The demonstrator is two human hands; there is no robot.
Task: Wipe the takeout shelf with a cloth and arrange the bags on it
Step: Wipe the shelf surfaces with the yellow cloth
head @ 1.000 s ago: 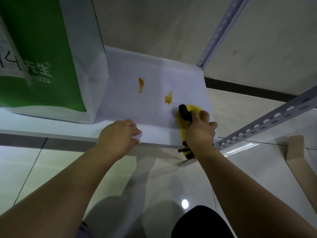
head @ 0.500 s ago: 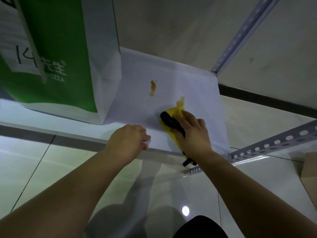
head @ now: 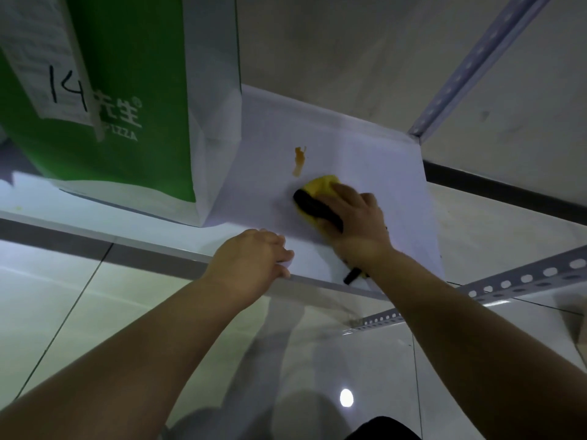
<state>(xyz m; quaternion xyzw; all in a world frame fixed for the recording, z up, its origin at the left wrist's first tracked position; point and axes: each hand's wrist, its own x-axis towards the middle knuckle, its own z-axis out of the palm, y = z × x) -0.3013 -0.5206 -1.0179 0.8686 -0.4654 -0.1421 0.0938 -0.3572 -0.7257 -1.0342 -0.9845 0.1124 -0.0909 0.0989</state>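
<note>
- While the head view looks down along both bare forearms, the right hand (head: 359, 217) lies on top of a yellow cloth (head: 320, 185) with a black edge, its fingers bent over the cloth and holding it against the white shelf (head: 381, 160).
- The cloth sits on the shelf's right part, just below an orange-brown stain (head: 299, 160); its top nearly touches the stain's lower end.
- A black strip of the cloth shows beneath the right wrist at the shelf's front edge.
- The left hand (head: 251, 255) curls its fingers over the shelf's front lip, gripping it left of the cloth.
- A green and white paper bag (head: 133, 100) stands upright on the shelf's left part, apart from both hands, with a slip (head: 41, 58) marked "14" on its face.
- A perforated metal post (head: 476, 58) rises from the shelf's far right corner.
- Glossy floor (head: 95, 312) tiles lie below.
</note>
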